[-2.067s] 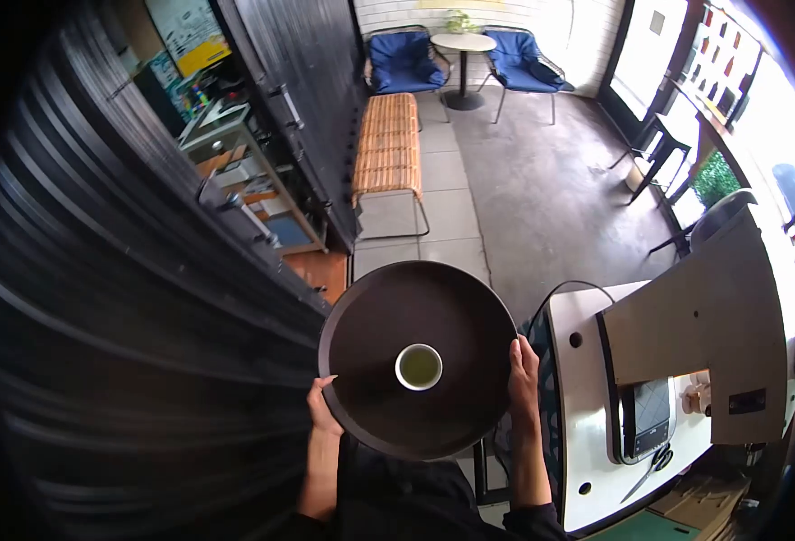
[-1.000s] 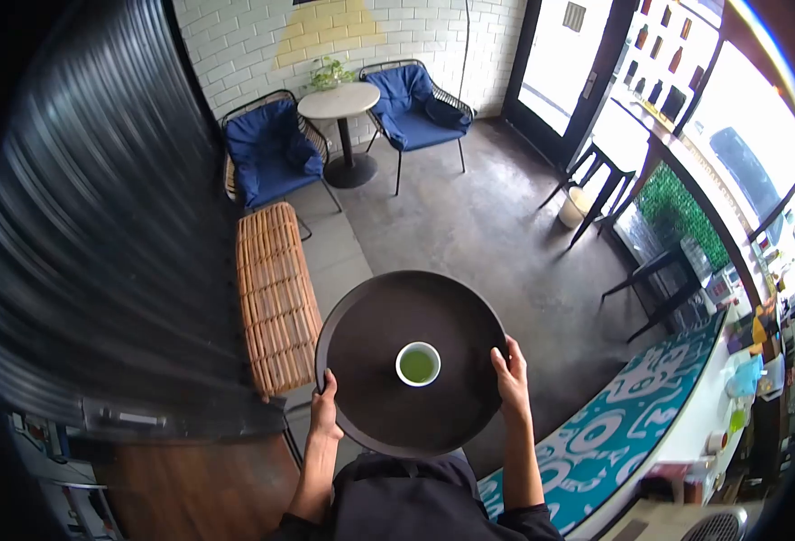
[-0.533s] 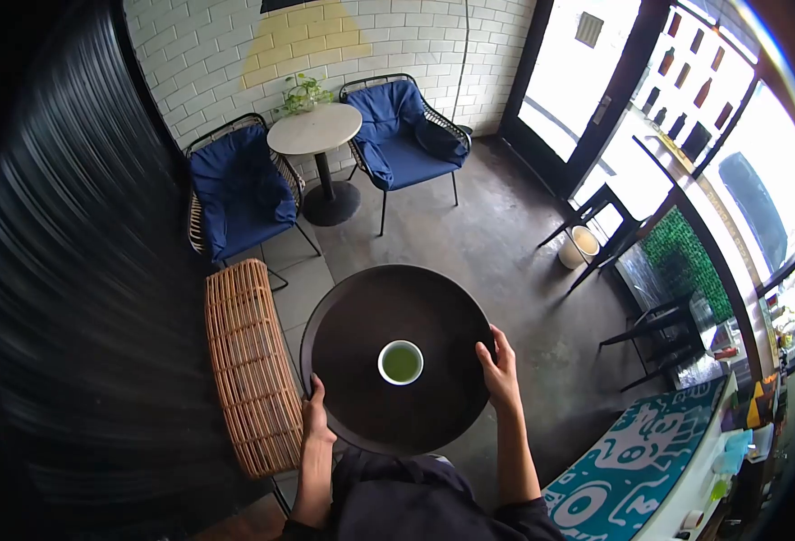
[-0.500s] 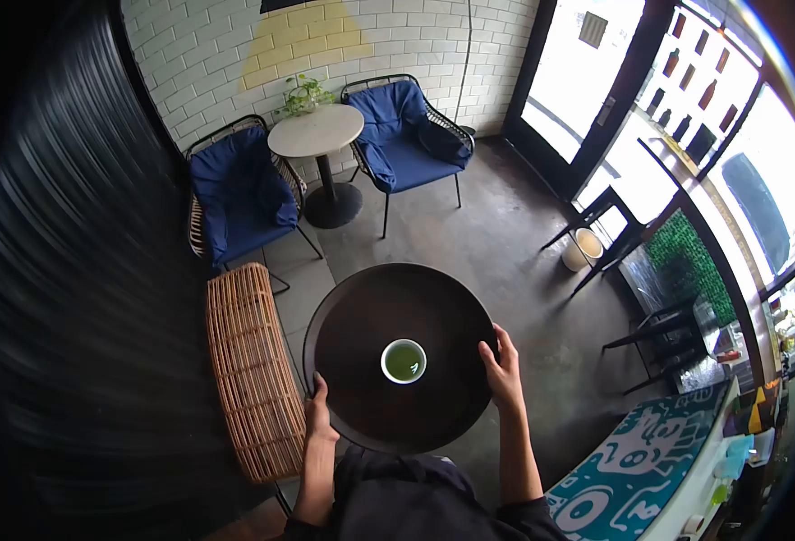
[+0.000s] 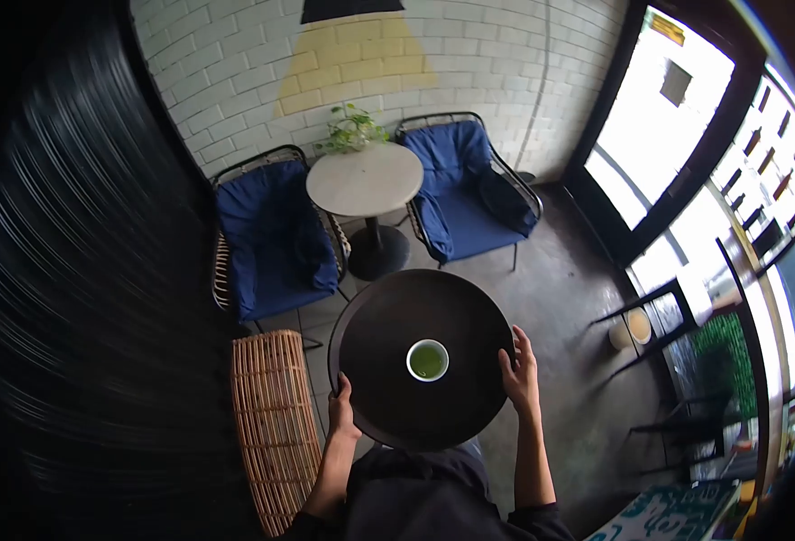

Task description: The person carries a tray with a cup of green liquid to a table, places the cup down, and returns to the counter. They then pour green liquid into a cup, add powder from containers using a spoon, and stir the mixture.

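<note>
Head view: round table (image 5: 365,179) ahead between blue chairs (image 5: 274,236); tray (image 5: 388,397) nearer.

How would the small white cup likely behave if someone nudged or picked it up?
The white cup would probably slosh if jolted, since it holds green liquid. It might slide if nudged, as nothing visible braces it on the round tray. Being much smaller than the tray, it is likely fairly light to lift.

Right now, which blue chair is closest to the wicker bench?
The left blue chair, left of the round table, just beyond the far end of the wicker bench. The other blue chair is right of the table, nearer the glass door.
</note>
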A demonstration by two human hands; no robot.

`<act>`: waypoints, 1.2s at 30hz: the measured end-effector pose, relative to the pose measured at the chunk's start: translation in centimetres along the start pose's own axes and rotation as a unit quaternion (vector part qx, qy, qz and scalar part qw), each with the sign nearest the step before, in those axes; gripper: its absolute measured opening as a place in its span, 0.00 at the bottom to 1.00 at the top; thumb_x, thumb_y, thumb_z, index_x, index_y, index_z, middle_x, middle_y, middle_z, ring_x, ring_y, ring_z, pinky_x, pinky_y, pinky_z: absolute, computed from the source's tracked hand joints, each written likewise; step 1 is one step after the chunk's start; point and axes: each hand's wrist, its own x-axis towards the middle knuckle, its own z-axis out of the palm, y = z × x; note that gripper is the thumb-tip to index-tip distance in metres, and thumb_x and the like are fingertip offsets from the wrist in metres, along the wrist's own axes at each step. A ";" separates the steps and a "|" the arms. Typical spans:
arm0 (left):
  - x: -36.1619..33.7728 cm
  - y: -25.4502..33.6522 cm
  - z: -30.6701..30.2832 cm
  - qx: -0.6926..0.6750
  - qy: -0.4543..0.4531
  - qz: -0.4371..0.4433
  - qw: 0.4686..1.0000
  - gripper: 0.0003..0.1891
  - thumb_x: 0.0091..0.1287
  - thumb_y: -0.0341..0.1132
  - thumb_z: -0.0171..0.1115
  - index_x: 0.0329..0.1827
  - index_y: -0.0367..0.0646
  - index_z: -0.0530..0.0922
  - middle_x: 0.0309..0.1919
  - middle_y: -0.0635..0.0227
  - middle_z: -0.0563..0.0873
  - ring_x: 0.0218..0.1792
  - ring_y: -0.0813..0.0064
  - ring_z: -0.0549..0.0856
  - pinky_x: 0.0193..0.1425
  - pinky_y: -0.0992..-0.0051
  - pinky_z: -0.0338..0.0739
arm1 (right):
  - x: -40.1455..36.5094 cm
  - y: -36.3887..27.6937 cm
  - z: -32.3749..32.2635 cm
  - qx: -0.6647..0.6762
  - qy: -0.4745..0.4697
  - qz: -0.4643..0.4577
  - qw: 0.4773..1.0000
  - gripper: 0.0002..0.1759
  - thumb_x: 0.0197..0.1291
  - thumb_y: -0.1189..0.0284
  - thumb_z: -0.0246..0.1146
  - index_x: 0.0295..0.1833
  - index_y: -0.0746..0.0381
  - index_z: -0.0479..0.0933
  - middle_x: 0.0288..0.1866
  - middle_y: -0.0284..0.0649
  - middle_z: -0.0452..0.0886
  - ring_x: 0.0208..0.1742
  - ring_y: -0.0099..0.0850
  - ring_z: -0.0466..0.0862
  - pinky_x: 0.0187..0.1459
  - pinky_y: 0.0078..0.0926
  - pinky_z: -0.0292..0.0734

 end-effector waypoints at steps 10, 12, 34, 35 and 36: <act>18.3 4.7 2.2 -0.126 0.004 0.028 0.992 0.42 0.66 0.60 0.60 0.72 0.38 0.60 0.69 0.51 0.67 0.70 0.57 0.67 0.67 0.51 0.69 | 19.3 -6.2 15.8 -0.016 -0.304 -0.196 0.932 0.44 0.44 0.72 0.78 0.68 0.63 0.66 0.64 0.46 0.74 0.65 0.41 0.76 0.62 0.38 0.73; 20.9 6.6 3.6 -0.128 0.026 0.041 0.991 0.42 0.66 0.60 0.60 0.72 0.37 0.61 0.69 0.52 0.68 0.70 0.58 0.67 0.67 0.51 0.70 | 23.4 -5.7 19.9 -0.017 -0.345 -0.227 0.911 0.48 0.41 0.72 0.80 0.69 0.65 0.65 0.64 0.47 0.74 0.67 0.41 0.75 0.63 0.37 0.73; 44.7 22.1 4.7 -0.094 0.161 0.033 0.982 0.45 0.67 0.60 0.59 0.74 0.33 0.56 0.73 0.53 0.62 0.72 0.59 0.65 0.72 0.58 0.63 | 49.1 -7.4 45.9 -0.001 -0.356 -0.173 0.918 0.39 0.35 0.71 0.77 0.58 0.65 0.70 0.48 0.54 0.83 0.51 0.52 0.83 0.51 0.42 0.80; 44.7 23.1 5.0 -0.091 0.175 0.020 0.980 0.45 0.67 0.61 0.59 0.74 0.33 0.57 0.72 0.52 0.64 0.71 0.57 0.66 0.71 0.57 0.65 | 50.2 -8.8 46.6 -0.020 -0.307 -0.182 0.934 0.38 0.36 0.71 0.77 0.57 0.65 0.71 0.45 0.52 0.84 0.49 0.50 0.85 0.50 0.41 0.81; 45.0 23.9 5.2 -0.091 0.174 0.015 0.980 0.45 0.67 0.61 0.59 0.74 0.33 0.57 0.72 0.52 0.64 0.71 0.57 0.66 0.71 0.57 0.65 | 51.7 -8.6 47.6 -0.031 -0.272 -0.198 0.941 0.37 0.38 0.71 0.77 0.57 0.65 0.71 0.45 0.52 0.84 0.48 0.49 0.85 0.49 0.40 0.81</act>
